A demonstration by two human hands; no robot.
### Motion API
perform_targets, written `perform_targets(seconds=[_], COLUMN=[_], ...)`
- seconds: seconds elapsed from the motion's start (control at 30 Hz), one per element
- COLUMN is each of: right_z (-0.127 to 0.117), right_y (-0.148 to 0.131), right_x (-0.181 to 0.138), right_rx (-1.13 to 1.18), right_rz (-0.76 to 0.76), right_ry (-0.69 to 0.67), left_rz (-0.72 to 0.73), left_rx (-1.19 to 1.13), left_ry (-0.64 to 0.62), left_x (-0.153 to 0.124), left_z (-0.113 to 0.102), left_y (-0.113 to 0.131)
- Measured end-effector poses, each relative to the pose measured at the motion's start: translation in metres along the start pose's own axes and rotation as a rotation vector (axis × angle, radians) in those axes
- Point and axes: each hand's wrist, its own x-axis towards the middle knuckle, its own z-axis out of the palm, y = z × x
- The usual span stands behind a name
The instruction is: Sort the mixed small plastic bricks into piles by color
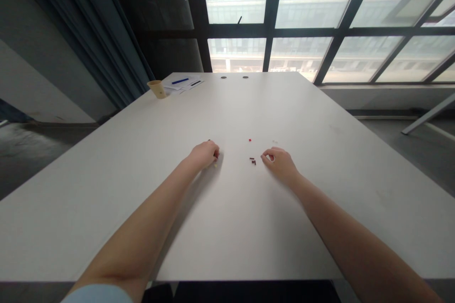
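My left hand (205, 154) rests low over the white table, its fingers curled together. Whatever lies between its fingertips is too small to make out, though a speck of red shows there. Just below them is a tiny yellow piece (215, 165). To the right, my right hand (280, 162) has thumb and forefinger pinched into a ring; anything at the tips cannot be made out. Close to its left are several small dark brown pieces (252, 158), apart from the fingers. Farther back lie a tiny red piece (250, 140) and faint pale pieces (275, 141).
A long white table (227, 227) stretches toward the windows. At its far left edge stands a tan cup (157, 89), beside papers (185, 86) with a blue pen (180, 81) on them. Two dark round fittings sit near the far end.
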Motion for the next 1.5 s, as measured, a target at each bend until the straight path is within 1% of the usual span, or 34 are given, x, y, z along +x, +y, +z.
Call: perform_targets(seconds=[0.07, 0.13, 0.2, 0.27, 0.33, 0.4, 0.5, 0.6, 0.7, 0.8, 0.87, 0.93, 1.03, 1.1, 1.17, 1.23, 1.27, 1.37, 1.43, 1.5], right_z=[0.000, 0.000, 0.000, 0.000, 0.000, 0.000, -0.001, -0.004, -0.010, -0.015, -0.016, -0.015, -0.012, -0.009, -0.006, -0.001, 0.003, 0.017, 0.025, 0.031], right_y=[0.000, 0.000, 0.001, 0.002, 0.002, 0.001, -0.001, -0.006, -0.013, -0.022, -0.026, -0.029, -0.030, -0.030, -0.028, -0.024, -0.021, -0.013, -0.011, -0.012], right_x=[0.000, 0.000, 0.002, 0.004, 0.007, 0.008, 0.009, 0.008, 0.005, 0.000, -0.003, -0.005, -0.005, -0.004, -0.003, -0.001, -0.001, 0.000, 0.000, 0.000], right_rx=[-0.005, -0.002, 0.006, 0.014, 0.017, 0.022, 0.034, 0.053, 0.123, 0.234, 0.278, 0.286, 0.276, 0.269, 0.253, 0.225, 0.206, 0.144, 0.116, 0.094], right_rz=[-0.014, -0.027, -0.037, -0.046, -0.056, -0.068, -0.083, -0.105, -0.202, -0.375, -0.467, -0.528, -0.590, -0.611, -0.594, -0.526, -0.474, -0.310, -0.230, -0.172], right_ry=[0.015, 0.029, 0.046, 0.066, 0.089, 0.105, 0.115, 0.156, 0.229, 0.290, 0.293, 0.279, 0.264, 0.251, 0.235, 0.223, 0.214, 0.148, 0.078, 0.021], left_rz=[0.025, 0.073, 0.157, 0.275, 0.381, 0.449, 0.479, 0.471, 0.460, 0.451, 0.453, 0.453, 0.458, 0.463, 0.450, 0.385, 0.320, 0.073, -0.014, -0.018], left_rx=[-0.052, -0.177, -0.341, -0.487, -0.601, -0.703, -0.830, -0.881, -0.880, -0.873, -0.868, -0.863, -0.865, -0.881, -0.894, -0.824, -0.735, -0.346, -0.176, -0.138], left_ry=[0.047, 0.095, 0.128, 0.151, 0.172, 0.180, 0.152, 0.115, 0.112, 0.112, 0.090, 0.045, -0.015, -0.027, -0.018, 0.040, 0.090, 0.252, 0.278, 0.248], left_x=[-0.003, -0.007, -0.012, -0.017, -0.023, -0.028, -0.032, -0.032, -0.031, -0.029, -0.029, -0.028, -0.025, -0.021, -0.018, -0.014, -0.012, -0.010, -0.009, -0.009], left_z=[-0.002, -0.006, -0.012, -0.019, -0.026, -0.030, -0.033, -0.032, -0.031, -0.030, -0.029, -0.027, -0.022, -0.016, -0.010, -0.005, -0.004, -0.004, -0.005, -0.006], left_y=[0.003, 0.009, 0.018, 0.029, 0.041, 0.050, 0.058, 0.060, 0.059, 0.058, 0.058, 0.059, 0.060, 0.059, 0.057, 0.053, 0.050, 0.041, 0.037, 0.034])
